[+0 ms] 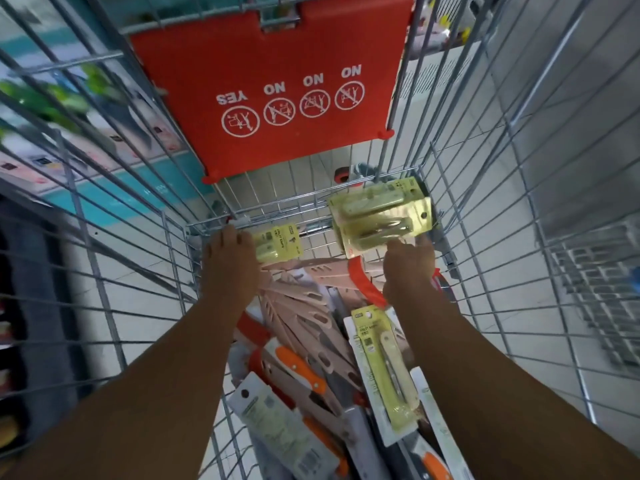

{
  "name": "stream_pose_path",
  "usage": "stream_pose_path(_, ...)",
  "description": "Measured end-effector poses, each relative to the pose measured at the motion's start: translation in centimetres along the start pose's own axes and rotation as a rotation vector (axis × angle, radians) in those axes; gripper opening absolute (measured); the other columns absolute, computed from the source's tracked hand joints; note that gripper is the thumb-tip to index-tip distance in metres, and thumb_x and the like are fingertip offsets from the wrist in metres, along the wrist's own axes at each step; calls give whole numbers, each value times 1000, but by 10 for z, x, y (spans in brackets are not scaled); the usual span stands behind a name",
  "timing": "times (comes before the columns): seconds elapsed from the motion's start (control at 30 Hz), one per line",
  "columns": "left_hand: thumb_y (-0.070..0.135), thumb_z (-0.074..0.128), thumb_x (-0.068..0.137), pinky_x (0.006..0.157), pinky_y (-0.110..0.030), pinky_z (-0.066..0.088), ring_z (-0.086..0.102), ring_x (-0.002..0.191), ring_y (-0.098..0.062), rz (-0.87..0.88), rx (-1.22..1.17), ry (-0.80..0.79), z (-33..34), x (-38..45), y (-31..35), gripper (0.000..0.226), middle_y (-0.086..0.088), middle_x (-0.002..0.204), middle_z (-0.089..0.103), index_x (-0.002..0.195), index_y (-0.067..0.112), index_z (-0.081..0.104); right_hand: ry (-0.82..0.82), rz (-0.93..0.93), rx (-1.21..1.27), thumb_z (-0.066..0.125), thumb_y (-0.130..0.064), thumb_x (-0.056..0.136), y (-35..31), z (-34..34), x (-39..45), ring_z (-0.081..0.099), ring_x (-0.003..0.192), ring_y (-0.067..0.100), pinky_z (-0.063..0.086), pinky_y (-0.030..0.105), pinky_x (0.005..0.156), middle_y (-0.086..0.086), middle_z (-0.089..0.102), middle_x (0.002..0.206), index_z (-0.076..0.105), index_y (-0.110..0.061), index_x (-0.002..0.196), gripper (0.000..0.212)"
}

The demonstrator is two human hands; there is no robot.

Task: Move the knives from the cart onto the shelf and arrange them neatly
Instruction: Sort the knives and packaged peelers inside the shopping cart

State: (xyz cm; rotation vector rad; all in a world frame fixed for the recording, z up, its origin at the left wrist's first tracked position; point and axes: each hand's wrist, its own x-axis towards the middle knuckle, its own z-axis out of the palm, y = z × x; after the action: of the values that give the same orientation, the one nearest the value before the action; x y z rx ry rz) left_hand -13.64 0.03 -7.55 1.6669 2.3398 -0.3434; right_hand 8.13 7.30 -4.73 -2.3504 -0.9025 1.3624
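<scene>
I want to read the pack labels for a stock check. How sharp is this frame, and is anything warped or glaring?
Head view: the wires of the cart bow from wide-angle distortion; the left edge is smeared by motion blur. The packs in the right hand and the left hand are soft, with glare on the plastic, so their print is unreadable. The red flap is sharp.
</scene>
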Motion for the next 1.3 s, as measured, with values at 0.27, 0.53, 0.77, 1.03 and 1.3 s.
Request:
stream_pose_path(0.27,20,59,86,89,-42,43,50,109,-30,28,-128,13,-15,-4,14,35,-13,120,51,117,8,50,-114,-345,-351,54,-13,86,17,3,-5,27,135,29,30,35,109,10,23,150,31,-19,145,64)
stream_pose_path(0.53,18,70,80,90,-41,45,51,107,-30,373,-538,224,-61,-9,77,36,-13,118,57,114,8,60,-73,-419,-269,46,-8,91,20,-16,-13,36,132,23,32,37,108,8,32,148,37,-18,143,54)
stream_pose_path(0.77,25,65,87,95,-34,40,50,111,-23,437,-442,199,-69,30,156,38,-7,122,56,123,15,55,-180,-619,-318,40,-16,79,21,-32,-13,36,134,25,30,29,107,10,34,149,32,-5,144,67)
stream_pose_path(1.03,-4,50,87,115,-45,13,4,146,-29,472,-198,-13,-42,31,155,82,-5,160,7,151,29,11,-335,-689,-532,39,8,79,21,-34,10,11,146,18,19,44,116,-2,19,157,25,-15,147,73)
stream_pose_path(1.3,37,52,94,106,-38,33,31,130,-27,107,-468,12,-15,-79,132,61,-9,141,34,147,26,25,-189,-676,-560,57,-14,88,67,-47,-17,34,133,23,26,36,110,4,40,144,42,-22,139,53)
